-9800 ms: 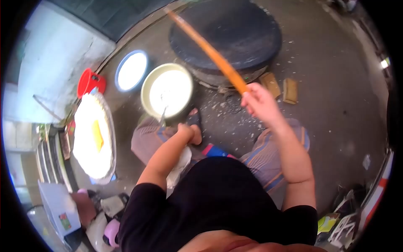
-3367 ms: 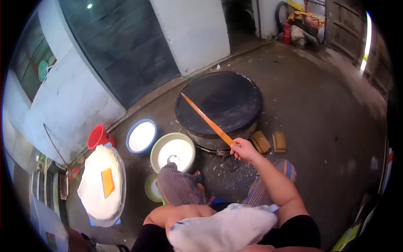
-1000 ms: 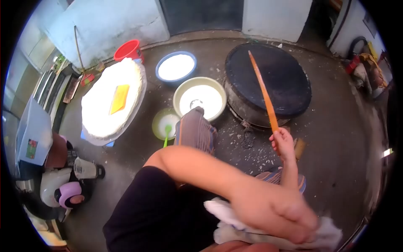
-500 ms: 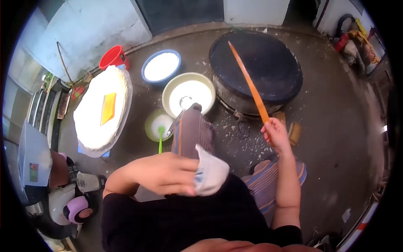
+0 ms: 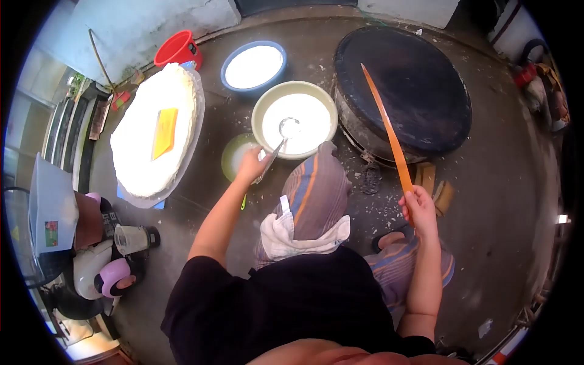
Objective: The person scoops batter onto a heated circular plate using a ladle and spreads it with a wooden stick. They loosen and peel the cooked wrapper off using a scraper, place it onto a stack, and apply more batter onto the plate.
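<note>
From my remote seat, I see at far left a pale bin (image 5: pixel 53 207) with a small coloured label; any writing on it is too small for me to read. Right of it, pale characters on a dark surface (image 5: pixel 111 224) are also too small to make out.

Next comes the large round tray (image 5: pixel 198 131) bearing a white stack (image 5: pixel 143 167), with an orange scraper (image 5: pixel 164 134) lying on top. Behind its far edge is a red bucket (image 5: pixel 174 48).

My left hand (image 5: pixel 251 164) is at the handle of the metal ladle (image 5: pixel 272 159); I can't tell whether the fingers have closed on it. The ladle slants from its cup, up and right in the white contents of the cream bowl (image 5: pixel 258 121), down-left over the rim. A green bowl (image 5: pixel 228 159) sits below-left, and a blue bowl (image 5: pixel 278 76) above.

A white cloth (image 5: pixel 280 236) drapes over the left knee.

At right, my right hand (image 5: pixel 421 208) is clamped around the wide lower end of the wooden stick (image 5: pixel 392 140). Its long axis runs steeply up and slightly left, the narrow tip pointing away from the body, over the black round griddle (image 5: pixel 426 79).
</note>
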Tool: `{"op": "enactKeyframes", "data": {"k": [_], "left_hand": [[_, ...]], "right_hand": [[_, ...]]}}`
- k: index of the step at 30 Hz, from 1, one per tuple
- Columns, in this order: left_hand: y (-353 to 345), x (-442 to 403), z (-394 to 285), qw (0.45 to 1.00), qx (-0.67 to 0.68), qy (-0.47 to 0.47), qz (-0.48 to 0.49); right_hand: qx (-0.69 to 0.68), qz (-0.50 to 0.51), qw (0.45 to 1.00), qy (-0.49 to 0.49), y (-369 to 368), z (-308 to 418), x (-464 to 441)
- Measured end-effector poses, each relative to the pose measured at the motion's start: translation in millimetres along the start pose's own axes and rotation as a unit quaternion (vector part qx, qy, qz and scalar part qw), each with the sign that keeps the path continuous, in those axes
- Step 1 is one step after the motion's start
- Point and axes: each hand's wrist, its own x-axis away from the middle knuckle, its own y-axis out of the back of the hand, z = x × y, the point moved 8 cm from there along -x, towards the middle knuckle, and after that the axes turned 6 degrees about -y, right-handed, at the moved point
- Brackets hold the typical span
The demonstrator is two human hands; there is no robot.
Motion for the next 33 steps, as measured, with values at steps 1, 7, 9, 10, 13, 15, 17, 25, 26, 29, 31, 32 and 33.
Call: {"op": "enactKeyframes", "data": {"k": [1,7,9,10,13,15,17,25,26,29,31,32,33], "left_hand": [[-1.8,-4.0,9.8,0.988,-0.153,0.024,-0.001],[-105.3,12.7,44.5,0.692,0.558,0.42,0.185],[-113.3,0.8,21.5,0.637,0.618,0.431,0.163],[-114.3,-7.0,8.6,0.58,0.673,0.438,0.139],[-130.8,-23.1,14.2,0.514,0.726,0.445,0.102],[-121.0,-39.4,22.2,0.613,0.619,0.49,0.022],[-120.8,-70.4,33.7,0.723,0.506,0.466,0.069],[-106.7,-65.9,48.6,0.96,-0.109,0.116,0.229],[-76.7,-67.5,58.2,0.956,-0.136,0.123,0.23],[-18.8,-99.0,58.5,0.951,-0.115,0.223,0.183],[-50.5,-120.6,50.3,0.956,-0.114,0.212,0.168],[-71.7,-127.8,47.5,0.963,-0.115,0.193,0.151],[-111.2,-120.7,49.1,0.965,-0.148,0.097,0.192]], "right_hand": [[-0.015,-0.002,1.0,-0.007,-0.4,-2.5,-2.0],[-0.022,-0.017,0.999,-0.04,1.3,-11.7,-12.7],[-0.02,-0.024,0.998,-0.047,0.9,-12.0,-17.9],[-0.017,-0.018,0.998,-0.051,-0.7,-12.1,-20.3],[-0.013,-0.017,0.998,-0.066,-2.6,-14.7,-24.4],[-0.012,-0.019,0.997,-0.074,-3.0,-15.4,-28.4],[-0.017,-0.024,0.997,-0.078,-1.9,-14.9,-33.2],[-0.032,-0.007,0.997,-0.071,-9.4,-4.2,-36.8],[-0.028,-0.016,0.997,-0.074,-9.1,-5.0,-35.7],[-0.037,-0.021,0.996,-0.084,-10.9,-3.6,-36.4],[-0.033,-0.01,0.995,-0.096,-13.6,-2.5,-35.8],[-0.032,-0.003,0.994,-0.103,-16.1,-3.4,-35.0],[-0.034,-0.005,0.994,-0.104,-16.2,-5.9,-33.9]]}}
